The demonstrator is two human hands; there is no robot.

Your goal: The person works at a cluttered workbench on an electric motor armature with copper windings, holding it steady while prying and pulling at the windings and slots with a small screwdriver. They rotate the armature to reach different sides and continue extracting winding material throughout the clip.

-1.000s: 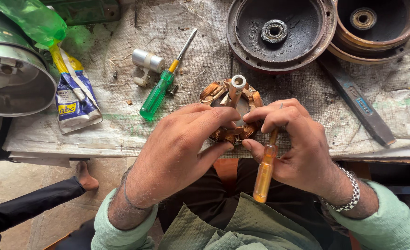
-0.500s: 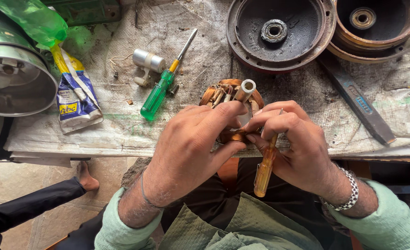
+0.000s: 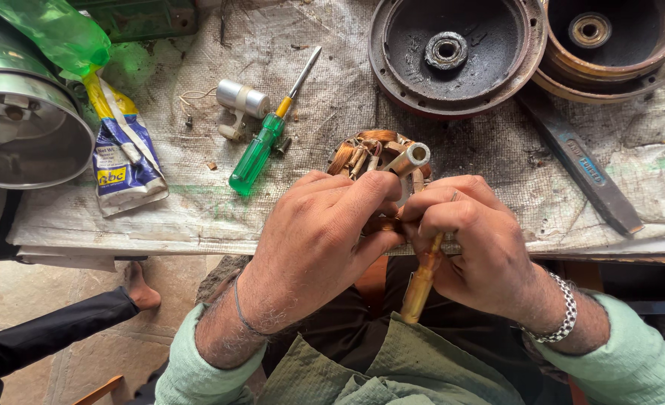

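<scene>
Workbench point(image 3: 197, 217): stator point(image 3: 370, 150) between hands point(image 3: 392, 240).

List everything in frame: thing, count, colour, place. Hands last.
copper-wound stator: 1, copper with a metal shaft, table edge, held by both hands
yellow-handled tool: 1, amber, in the right hand, handle pointing down
green screwdriver: 1, green and yellow handle, lying on the cloth left of the stator
capacitor: 1, silver, beside the screwdriver shaft
motor end covers: 2, dark and rusty, top right, overlapping
flat metal bar: 1, dark, right of table
tube: 1, blue and yellow, left
green plastic bottle: 1, top left
metal housing: 1, silver, far left
table cloth: 1, grey, dirty
another person's foot: 1, lower left
left hand: grip on stator
right hand: grip on tool
</scene>
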